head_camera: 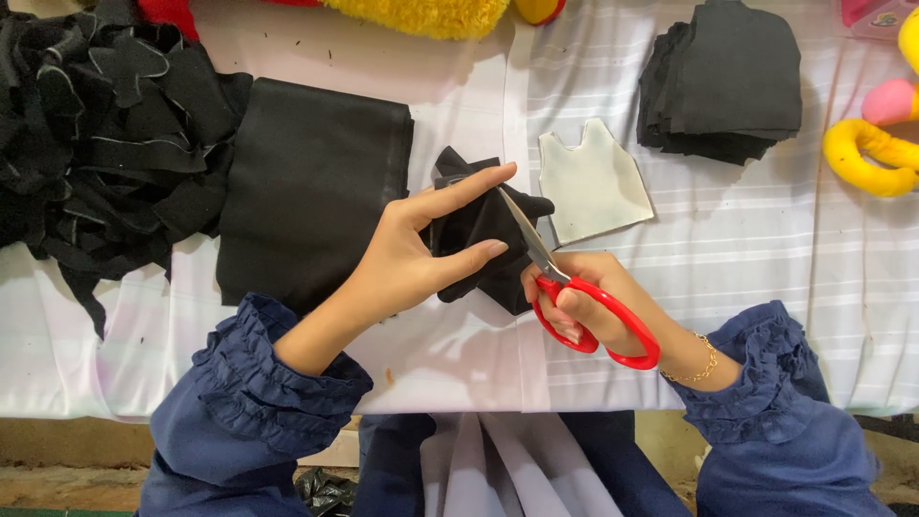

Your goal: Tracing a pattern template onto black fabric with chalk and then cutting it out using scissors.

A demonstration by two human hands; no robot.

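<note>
a: how far along does the cutting look?

b: somewhere in the middle, i'd judge. at about 1 o'clock on the table there is a stack of cut black pieces [723, 81], neat and fairly thick, so a good share seems done. at 9 to 10 o'clock lies a heap of black offcuts [91, 134], ragged strips with pale edges. but a folded length of black cloth [311, 187] sits just left of centre, uncut, so plenty appears left.

a: and the piece in hand?

b: the black fabric piece [483, 239] is at the centre, lifted a little off the white striped table cover [747, 239]. the blades of the red-handled scissors [574, 292] reach into its right edge, pointing toward 11 o'clock. i cannot tell how much of its outline is cut.

a: how is the left hand set?

b: the left hand [412, 254] comes in from 7 o'clock, wrist bent, pinching the fabric piece between the thumb below and the fingers above. the forefinger stretches flat toward 2 o'clock along the top of the cloth.

a: the right?

b: the right hand [598, 302] enters from 4 o'clock, curled closed through the red loops, thumb in the upper one, holding the scissors. a thin gold bracelet [699, 369] hangs at the wrist.

a: anything close by?

b: a cream pattern piece [593, 182], shaped like a small vest, lies flat just beside the blades at 1 o'clock. yellow and pink soft toys [876, 144] rest at the 3 o'clock edge.
</note>
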